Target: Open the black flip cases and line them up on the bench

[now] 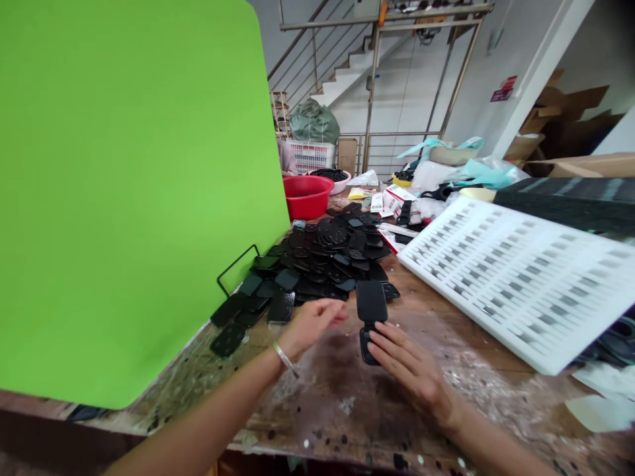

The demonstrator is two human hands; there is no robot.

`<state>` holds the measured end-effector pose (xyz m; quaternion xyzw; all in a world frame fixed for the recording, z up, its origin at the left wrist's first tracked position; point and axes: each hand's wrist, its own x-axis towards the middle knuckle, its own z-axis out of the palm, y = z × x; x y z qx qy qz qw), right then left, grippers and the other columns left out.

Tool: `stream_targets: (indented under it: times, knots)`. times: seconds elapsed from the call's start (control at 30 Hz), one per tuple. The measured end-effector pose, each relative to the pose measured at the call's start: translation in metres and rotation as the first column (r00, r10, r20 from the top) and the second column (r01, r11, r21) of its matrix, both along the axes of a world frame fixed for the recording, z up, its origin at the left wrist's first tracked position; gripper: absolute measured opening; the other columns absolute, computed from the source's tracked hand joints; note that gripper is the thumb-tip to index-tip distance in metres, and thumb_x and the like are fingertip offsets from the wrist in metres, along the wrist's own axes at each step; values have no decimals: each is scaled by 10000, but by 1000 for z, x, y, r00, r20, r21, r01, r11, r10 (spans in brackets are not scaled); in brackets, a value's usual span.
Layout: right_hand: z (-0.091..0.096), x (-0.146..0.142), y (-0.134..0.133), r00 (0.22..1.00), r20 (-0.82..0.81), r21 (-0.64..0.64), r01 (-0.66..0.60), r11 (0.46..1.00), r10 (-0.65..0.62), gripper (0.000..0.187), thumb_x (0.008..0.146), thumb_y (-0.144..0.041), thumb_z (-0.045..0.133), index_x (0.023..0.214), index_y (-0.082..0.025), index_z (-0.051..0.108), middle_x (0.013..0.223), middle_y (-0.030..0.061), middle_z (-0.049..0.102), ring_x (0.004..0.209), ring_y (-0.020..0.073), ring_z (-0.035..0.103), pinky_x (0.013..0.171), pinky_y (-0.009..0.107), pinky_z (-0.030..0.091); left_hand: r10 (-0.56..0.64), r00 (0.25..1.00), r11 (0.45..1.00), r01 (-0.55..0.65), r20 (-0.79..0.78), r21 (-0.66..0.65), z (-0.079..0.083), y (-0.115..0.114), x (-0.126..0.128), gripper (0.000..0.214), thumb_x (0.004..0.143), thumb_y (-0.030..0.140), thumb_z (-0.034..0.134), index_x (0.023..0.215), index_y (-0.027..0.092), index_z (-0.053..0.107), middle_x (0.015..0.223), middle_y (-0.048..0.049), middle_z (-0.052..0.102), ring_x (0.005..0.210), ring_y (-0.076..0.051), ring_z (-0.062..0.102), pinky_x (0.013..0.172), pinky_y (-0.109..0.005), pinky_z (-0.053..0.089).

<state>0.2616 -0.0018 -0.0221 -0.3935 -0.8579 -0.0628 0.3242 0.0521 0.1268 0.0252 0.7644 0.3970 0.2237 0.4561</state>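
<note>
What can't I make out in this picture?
In the head view:
Lower black piece: right side covered by the right hand.
Left hand: fingertips blurred.
Red bowl: contents, mostly hidden behind its near wall.
White slotted panel: cut off by the right edge.
Wall sign: lettering too small.

I have a green board [143, 185] filling the left, partly covering a red tub [310, 208]. Over on the right, I see a slotted white panel [526, 277] sitting tilted, near a dark block [570, 198]. Farther off, I can make out a green sack [313, 122] on a white crate [313, 153], stairs [347, 76], a wall sign [505, 89] and brown boxes [565, 112].
</note>
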Motion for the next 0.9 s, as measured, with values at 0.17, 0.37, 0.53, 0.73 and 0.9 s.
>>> stream_targets:
  times: [0.17,0.37,0.53,0.73,0.9]
  knots:
    - [6,-28,-24,993,47,-8,-107,994,108,502,965,-125,283,1467,-133,292,1387,127,483,1373,285,301,1078,546,374,90,940,845,104,330,-524,1,-48,-11,422,869,472,549,1067,105,617,970,-114,708,805,-141,665,744,-252,519]
    - [1,-49,-31,990,36,46,-138,989,136,452,976,-129,265,1404,-72,400,1368,157,498,1364,307,315,1048,550,410,435,798,612,78,417,-787,-2,-64,-27,309,831,428,637,908,128,641,839,-95,707,653,-113,624,670,-229,502]
    - [7,-62,-34,988,95,61,-126,990,120,433,976,-132,260,1332,-53,492,1349,149,520,1363,309,317,1037,527,432,461,758,564,151,461,-812,-15,-73,-40,238,831,315,656,979,128,652,876,-94,704,695,-118,634,678,-218,496]
    - [14,-84,-35,983,136,98,-137,986,123,389,971,-148,320,1265,-52,557,1305,139,563,1348,293,352,1045,466,436,472,679,473,342,562,-812,-25,-95,-55,461,773,118,664,1212,227,576,1021,-70,692,770,-115,650,681,-199,484]
    - [-1,-98,-44,990,-2,112,-138,984,139,475,925,-91,380,1397,-106,424,1424,186,419,1300,311,426,979,422,486,526,665,536,225,530,-814,-22,-108,-112,440,804,135,626,1236,193,567,1022,-105,699,894,-186,668,804,-293,505]
